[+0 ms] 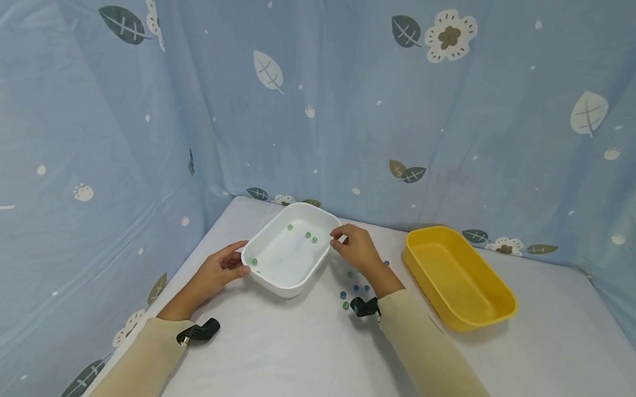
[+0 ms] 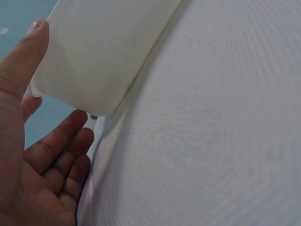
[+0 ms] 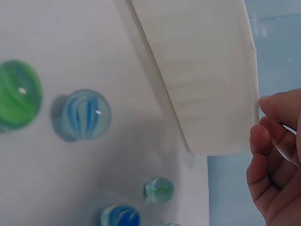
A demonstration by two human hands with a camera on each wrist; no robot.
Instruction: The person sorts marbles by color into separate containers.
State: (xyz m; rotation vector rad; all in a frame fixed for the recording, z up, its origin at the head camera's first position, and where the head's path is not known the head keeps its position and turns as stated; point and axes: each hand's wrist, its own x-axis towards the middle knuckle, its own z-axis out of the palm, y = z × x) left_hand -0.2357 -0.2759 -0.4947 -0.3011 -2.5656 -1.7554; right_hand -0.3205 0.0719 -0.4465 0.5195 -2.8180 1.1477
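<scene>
A white plastic tub [image 1: 286, 284] stands on the white cloth, with several green marbles [image 1: 307, 234] scattered inside it. My left hand [image 1: 219, 274] holds the tub's near left corner, thumb and index finger spread about the rim; in the left wrist view the lower fingers hang curled below the tub's wall. My right hand [image 1: 355, 246] pinches the rim on the right side between thumb and fingertips. Beneath the right wrist lie loose marbles, among them a blue one [image 1: 343, 295], a green one [image 1: 346, 305] and a clear blue-striped one [image 3: 87, 114].
To the right of the right forearm stands a yellow plastic tub [image 1: 459, 290], at an angle on the cloth-covered table [image 1: 277, 364]. A blue patterned curtain [image 1: 321, 133] hangs close behind the table and along its left side. Each wrist carries a small black camera.
</scene>
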